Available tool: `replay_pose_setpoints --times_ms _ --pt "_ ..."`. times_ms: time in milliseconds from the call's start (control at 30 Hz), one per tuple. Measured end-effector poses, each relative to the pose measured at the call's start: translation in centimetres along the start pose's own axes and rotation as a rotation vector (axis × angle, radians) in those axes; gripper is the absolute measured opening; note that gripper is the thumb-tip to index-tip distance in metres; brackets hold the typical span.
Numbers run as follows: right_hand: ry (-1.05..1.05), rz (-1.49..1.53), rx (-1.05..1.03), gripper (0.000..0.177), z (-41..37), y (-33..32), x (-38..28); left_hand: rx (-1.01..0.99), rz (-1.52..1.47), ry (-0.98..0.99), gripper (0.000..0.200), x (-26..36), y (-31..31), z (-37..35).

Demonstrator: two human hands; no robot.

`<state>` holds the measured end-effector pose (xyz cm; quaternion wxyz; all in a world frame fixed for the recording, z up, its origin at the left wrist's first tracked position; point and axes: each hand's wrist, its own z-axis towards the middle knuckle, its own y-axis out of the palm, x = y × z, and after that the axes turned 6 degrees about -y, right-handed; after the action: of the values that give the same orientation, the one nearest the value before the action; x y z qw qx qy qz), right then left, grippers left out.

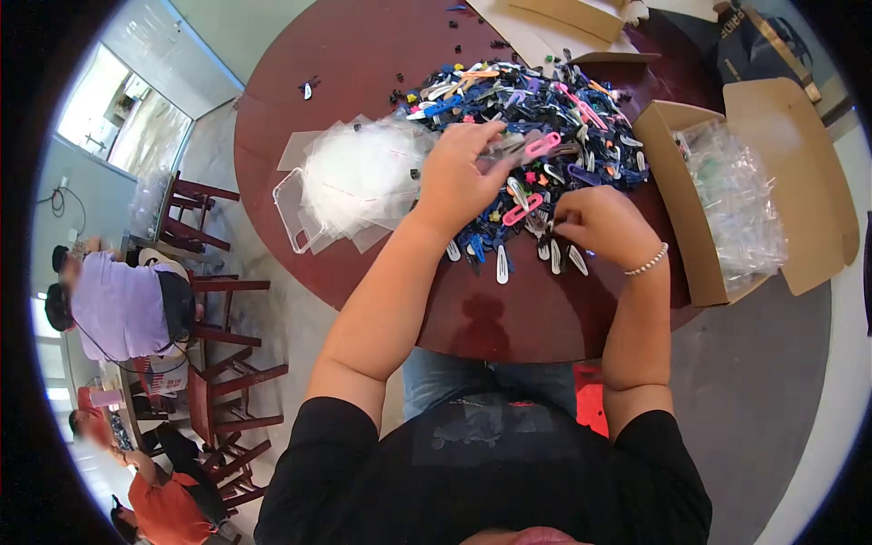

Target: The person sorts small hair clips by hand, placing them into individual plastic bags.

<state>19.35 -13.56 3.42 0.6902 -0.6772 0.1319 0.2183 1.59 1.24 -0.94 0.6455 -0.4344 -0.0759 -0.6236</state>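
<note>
A big heap of snap hair clips (604, 136) in black, blue, white, pink and other colours covers the middle of the table. Over its left side, my left hand (461, 173) is closed on a clear plastic bag (513, 145), with a pink hair clip (542, 145) at its far end. My right hand (607, 222) wears a beaded bracelet and pinches at the heap's near edge; I cannot tell what lies between its fingertips. White clips (502, 265) lie in front of the heap. Left of my left hand is a stack of clear plastic bags (359, 177).
An open cardboard box (686, 227) with filled clear bags (736, 200) stands at the right. Cardboard (568, 23) lies at the table's far side. Small black pieces (457, 49) are scattered behind the heap. Other people (127, 304) sit among wooden stools (232, 400) at the left.
</note>
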Motion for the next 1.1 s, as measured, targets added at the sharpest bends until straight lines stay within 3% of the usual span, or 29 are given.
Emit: replay_pose_setpoints --times_ms 100,167,200,433,567,767,833,900,967,1033,1100 --pt "0.031 0.236 0.1 0.013 0.0 -1.0 -0.8 -0.01 0.002 0.026 0.043 0.4 -0.1 0.0" --pt "-0.056 0.38 0.544 0.014 0.4 -0.6 -1.8 -0.002 0.013 0.086 0.042 0.3 0.0 -0.1" --pt "-0.107 0.481 0.61 0.016 0.7 -0.3 -2.1 -0.019 0.025 0.099 0.044 0.3 0.0 0.0" --pt "-0.093 0.334 0.649 0.019 1.3 0.6 -3.5 -0.031 -0.026 0.108 0.045 0.9 0.1 0.0" --pt "-0.039 0.335 0.811 0.015 1.1 0.3 -2.4 -0.05 -0.04 0.046 0.048 0.9 -0.2 -0.1" --pt "0.12 0.185 0.741 0.015 0.0 -1.0 1.4 -0.075 -0.179 -0.19 0.046 0.1 0.1 -0.2" --pt "0.146 0.138 0.622 0.016 0.0 -0.9 2.3 -0.079 -0.246 -0.275 0.045 0.2 0.0 -0.1" --pt "0.134 0.097 0.571 0.018 0.2 -0.5 2.3 -0.094 -0.692 -0.554 0.038 0.1 -0.6 0.5" --pt "0.12 0.06 0.518 0.019 0.3 -0.2 2.2 -0.121 -0.756 -0.566 0.036 -0.1 -1.8 1.0" --pt "0.135 0.071 0.426 0.022 0.3 -0.1 2.4 -0.131 -1.097 -0.731 0.04 -0.6 -2.5 1.4" --pt "0.143 0.046 0.411 0.023 0.1 -0.3 2.2 -0.16 -1.145 -0.773 0.048 -1.3 -3.1 1.7"
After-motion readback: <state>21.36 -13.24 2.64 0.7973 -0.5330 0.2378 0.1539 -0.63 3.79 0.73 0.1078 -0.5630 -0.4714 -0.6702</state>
